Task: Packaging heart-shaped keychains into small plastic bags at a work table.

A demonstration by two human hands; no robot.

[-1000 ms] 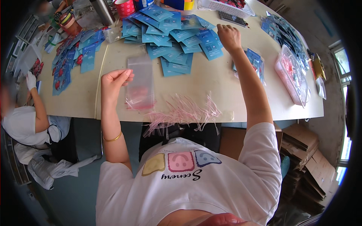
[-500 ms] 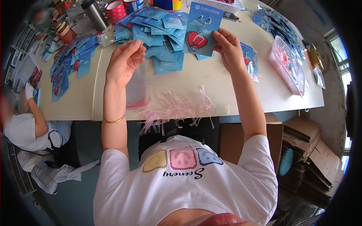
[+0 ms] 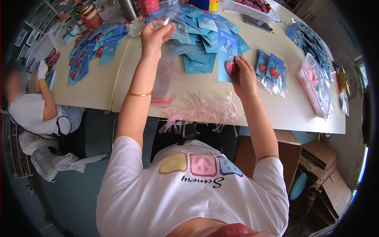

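Note:
My right hand [image 3: 245, 76] grips the lower right edge of a blue card [image 3: 226, 45], which carries a keychain with a red heart [image 3: 230, 66] on a metal chain. Raised to the left, my left hand [image 3: 154, 36] pinches a clear plastic bag [image 3: 167, 19], seen mostly by its glint. Under my left forearm lies a stack of clear bags [image 3: 164, 89] with a reddish edge. A spread heap of blue cards [image 3: 199, 59] covers the table between and beyond my hands. Right of my right hand lie bagged cards with heart keychains [image 3: 274, 71].
Pink-white plastic strips [image 3: 203, 110] pile at the table's near edge. On the right stand a pink basket [image 3: 314, 85] and a heap of packed cards [image 3: 310, 43]. Further left are more keychain cards [image 3: 85, 59] and a seated co-worker [image 3: 37, 100]; a metal flask [image 3: 128, 8] stands behind.
My right hand has lowered the card, now turned at an angle. My left hand has risen and now shows a clear bag at its fingers. The view has shifted left.

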